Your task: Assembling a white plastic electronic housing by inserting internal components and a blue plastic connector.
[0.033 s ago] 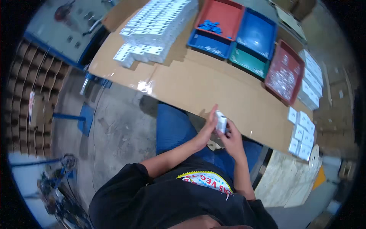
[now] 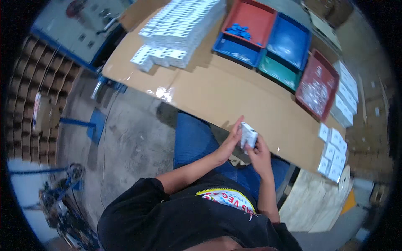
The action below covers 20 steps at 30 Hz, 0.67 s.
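Note:
A small white box (image 2: 248, 136) with dark marks is held between my two hands, just off the table's near edge and above my lap. My left hand (image 2: 229, 144) presses against its left side, with the fingers stretched upward along it. From the right, my right hand (image 2: 260, 157) grips the box's lower right with thumb and fingers. One broad face of the box is turned up toward me. My palms and fingers hide part of its sides.
A cardboard-covered table (image 2: 209, 90) lies ahead. Stacked white boxes (image 2: 182, 25) stand at its far left. Red trays (image 2: 255, 19), blue trays (image 2: 289, 37) and a green tray (image 2: 278, 71) hold small parts. More white boxes (image 2: 333, 152) sit at the right edge.
The small white box has turned in my hands, so more of its broad face shows. My right hand has shifted slightly right and down. The whole view has moved a little.

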Available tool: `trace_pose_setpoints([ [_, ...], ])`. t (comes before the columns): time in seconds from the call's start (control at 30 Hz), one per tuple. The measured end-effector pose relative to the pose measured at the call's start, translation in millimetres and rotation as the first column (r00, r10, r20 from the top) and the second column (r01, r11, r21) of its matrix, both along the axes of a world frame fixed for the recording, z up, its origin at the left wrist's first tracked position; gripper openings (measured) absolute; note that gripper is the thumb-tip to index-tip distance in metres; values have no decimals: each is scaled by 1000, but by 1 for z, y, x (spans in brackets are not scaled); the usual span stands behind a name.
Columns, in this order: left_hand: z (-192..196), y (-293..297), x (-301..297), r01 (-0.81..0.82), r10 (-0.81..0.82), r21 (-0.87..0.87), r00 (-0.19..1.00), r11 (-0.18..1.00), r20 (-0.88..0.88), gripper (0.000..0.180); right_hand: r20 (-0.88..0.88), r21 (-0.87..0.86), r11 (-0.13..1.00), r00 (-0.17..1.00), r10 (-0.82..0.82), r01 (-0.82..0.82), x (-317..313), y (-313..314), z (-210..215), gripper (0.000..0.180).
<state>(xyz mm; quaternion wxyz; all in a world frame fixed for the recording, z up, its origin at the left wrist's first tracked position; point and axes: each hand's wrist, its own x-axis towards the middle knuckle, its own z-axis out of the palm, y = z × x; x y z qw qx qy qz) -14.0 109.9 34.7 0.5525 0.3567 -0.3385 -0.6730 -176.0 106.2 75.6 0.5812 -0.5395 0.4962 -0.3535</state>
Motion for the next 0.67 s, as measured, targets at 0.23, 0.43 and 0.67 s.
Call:
trace_pose_setpoints([
  [0.23, -25, -14, 79, -295, 299, -59, 913, 954, 276, 36, 52, 54, 973, 972, -228, 225, -9, -28, -26, 46],
  [0.43, -49, -8, 155, -572, 537, 67, 799, 818, 271, 20, 72, -39, 989, 988, -138, 141, 61, -84, 19, 35],
  [0.67, -58, -11, 151, -631, 620, 160, 776, 759, 116, 18, 190, -140, 990, 982, 7, 21, 127, -117, 17, 35],
])
